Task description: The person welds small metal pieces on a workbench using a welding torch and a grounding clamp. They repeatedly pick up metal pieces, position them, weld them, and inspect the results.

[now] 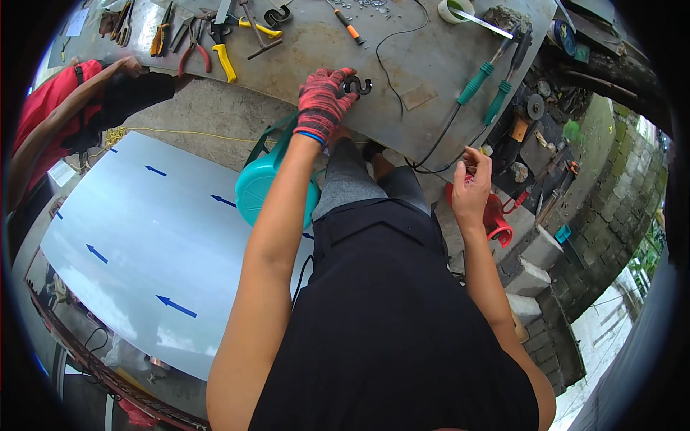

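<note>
My left hand point(326, 100), in a red and black glove, grips a dark S-shaped metal piece point(357, 87) at the near edge of the steel workbench point(273, 57). My bare right hand point(472, 179) is off the bench's edge with curled fingers around something reddish, mostly hidden. Beside it, two tools with teal handles point(471, 86) lie on the bench with black cables. An orange-handled screwdriver point(348, 27), a second dark curved piece point(277, 16) and several pliers point(195, 52) lie farther along. A cream container point(453, 10) with a flat strip across it stands at the back.
A turquoise seat point(259, 190) is by my left leg, beside a pale panel point(136, 251) with blue arrows. Another person in red point(50, 122) works at left. Right are a red object point(497, 219), an angle grinder point(525, 115) and concrete steps point(539, 248).
</note>
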Demonstrator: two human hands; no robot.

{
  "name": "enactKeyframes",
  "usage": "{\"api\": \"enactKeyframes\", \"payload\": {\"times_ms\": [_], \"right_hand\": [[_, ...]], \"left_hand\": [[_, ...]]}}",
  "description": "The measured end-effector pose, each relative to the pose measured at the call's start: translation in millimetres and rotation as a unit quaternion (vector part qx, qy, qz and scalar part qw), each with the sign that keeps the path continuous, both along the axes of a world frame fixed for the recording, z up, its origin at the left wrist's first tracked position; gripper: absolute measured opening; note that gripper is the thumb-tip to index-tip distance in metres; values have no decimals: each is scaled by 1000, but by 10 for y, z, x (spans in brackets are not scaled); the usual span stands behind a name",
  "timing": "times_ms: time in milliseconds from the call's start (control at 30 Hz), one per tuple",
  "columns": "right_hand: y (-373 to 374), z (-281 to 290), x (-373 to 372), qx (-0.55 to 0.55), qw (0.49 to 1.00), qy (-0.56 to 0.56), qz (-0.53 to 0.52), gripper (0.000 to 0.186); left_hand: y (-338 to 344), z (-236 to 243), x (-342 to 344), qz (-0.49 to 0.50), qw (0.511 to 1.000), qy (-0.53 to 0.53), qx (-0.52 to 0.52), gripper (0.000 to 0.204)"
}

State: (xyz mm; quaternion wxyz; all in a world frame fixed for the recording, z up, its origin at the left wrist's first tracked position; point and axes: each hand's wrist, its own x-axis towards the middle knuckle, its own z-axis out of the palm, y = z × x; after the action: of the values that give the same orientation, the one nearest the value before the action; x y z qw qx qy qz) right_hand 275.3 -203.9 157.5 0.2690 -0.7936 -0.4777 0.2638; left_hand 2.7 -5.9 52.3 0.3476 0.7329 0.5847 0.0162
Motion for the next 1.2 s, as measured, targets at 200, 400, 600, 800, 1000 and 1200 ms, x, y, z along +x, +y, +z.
{"api": "enactKeyframes", "payload": {"times_ms": [200,400,600,800,1000,1200], "right_hand": [[127,-59,-227,5,1000,15,15,33],[202,-94,-314,-10,999,29,12,32],[238,-77,-321,-4,999,33,16,33],[334,-131,-267,21,999,40,28,33],[606,-145,-273,59,995,50,60,32],[901,-142,-353,91,990,55,96,29]], "left_hand": [[300,113,-166,-174,984,18,-24,54],[434,29,-115,-246,968,23,-40,55],[232,-5,-404,-99,988,-114,23,60],[219,-218,-701,33,965,-157,209,42],[480,-539,-512,-37,938,-85,333,25],[485,-646,-375,16,930,-10,367,24]]}}
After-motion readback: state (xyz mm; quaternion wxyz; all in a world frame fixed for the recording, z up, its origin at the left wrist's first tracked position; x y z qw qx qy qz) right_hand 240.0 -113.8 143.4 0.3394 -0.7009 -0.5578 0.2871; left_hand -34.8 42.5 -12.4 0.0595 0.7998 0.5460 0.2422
